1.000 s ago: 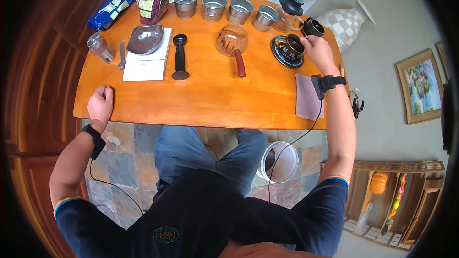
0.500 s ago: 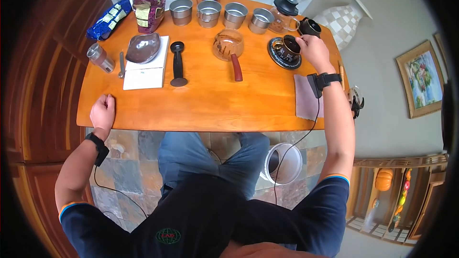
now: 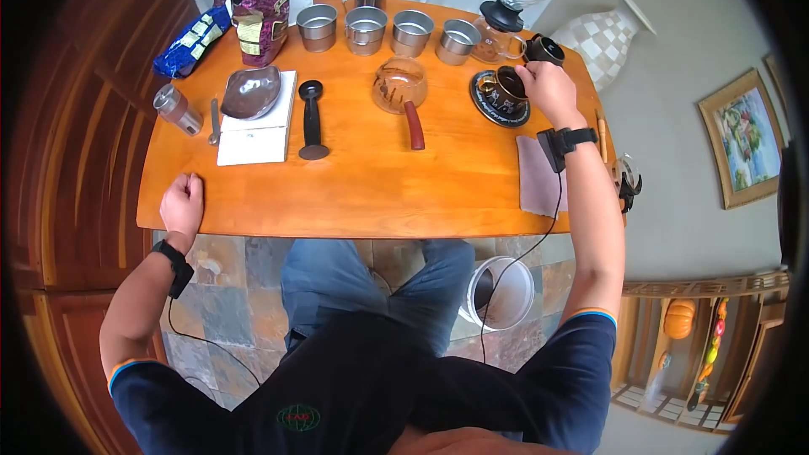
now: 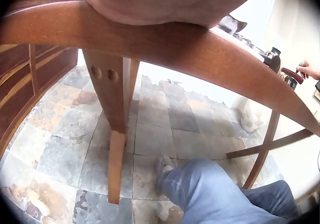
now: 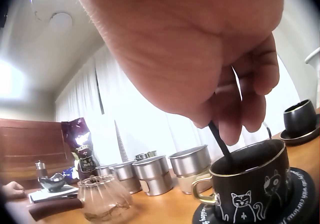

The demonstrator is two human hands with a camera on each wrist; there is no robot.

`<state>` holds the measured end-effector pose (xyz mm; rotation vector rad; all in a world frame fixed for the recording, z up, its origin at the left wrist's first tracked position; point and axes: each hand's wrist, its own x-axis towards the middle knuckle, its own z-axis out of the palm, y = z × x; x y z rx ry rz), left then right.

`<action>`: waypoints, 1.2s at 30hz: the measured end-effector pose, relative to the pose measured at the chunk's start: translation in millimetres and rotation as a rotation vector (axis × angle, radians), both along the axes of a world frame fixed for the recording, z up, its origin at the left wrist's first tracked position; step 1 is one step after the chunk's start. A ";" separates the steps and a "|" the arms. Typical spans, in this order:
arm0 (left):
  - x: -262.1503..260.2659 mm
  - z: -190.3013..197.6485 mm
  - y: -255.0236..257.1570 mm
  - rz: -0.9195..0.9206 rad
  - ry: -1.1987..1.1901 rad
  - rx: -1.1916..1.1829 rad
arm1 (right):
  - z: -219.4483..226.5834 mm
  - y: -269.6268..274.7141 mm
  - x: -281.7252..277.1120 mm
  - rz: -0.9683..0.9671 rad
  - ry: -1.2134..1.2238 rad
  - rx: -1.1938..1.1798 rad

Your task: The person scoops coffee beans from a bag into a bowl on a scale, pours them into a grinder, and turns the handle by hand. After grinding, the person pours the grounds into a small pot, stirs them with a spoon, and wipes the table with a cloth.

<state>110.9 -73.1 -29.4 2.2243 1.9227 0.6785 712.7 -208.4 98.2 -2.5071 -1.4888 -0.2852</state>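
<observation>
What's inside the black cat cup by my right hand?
A thin dark stick or spoon handle, pinched by the right hand, dips into the black cat cup. The cup sits on a matching saucer. Its wall hides the stick's tip and any contents.

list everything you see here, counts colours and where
black cup: 1, gold rim, on black saucer, right
stirrer: 1, dark, in that cup
second black cup: 1, far right
steel cups: 4, silver, back row
glass pot: 1, red handle, centre
tamper: 1, black, centre-left
bowl: 1, brown, on white scale
coffee bags: 2, purple and blue, back left
cloth: 1, mauve, right edge
table: 1, orange wood
left hand: fist on table edge
right hand: pinches stirrer
</observation>
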 end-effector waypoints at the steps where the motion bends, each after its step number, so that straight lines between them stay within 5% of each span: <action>1: -0.3 -0.6 -0.2 0.000 -0.014 0.005 | -1.8 1.2 5.2 -0.004 -0.008 -0.017; 20: 1.8 3.9 -5.0 0.024 -0.033 0.008 | 2.2 -2.3 -0.1 0.021 0.151 -0.053; 30: -3.1 -3.7 -1.9 0.001 -0.044 0.048 | -6.7 -10.5 16.4 0.004 -0.091 -0.031; 36: -4.4 -7.6 0.7 -0.013 -0.042 0.051 | 1.7 -23.0 9.6 0.010 0.032 -0.102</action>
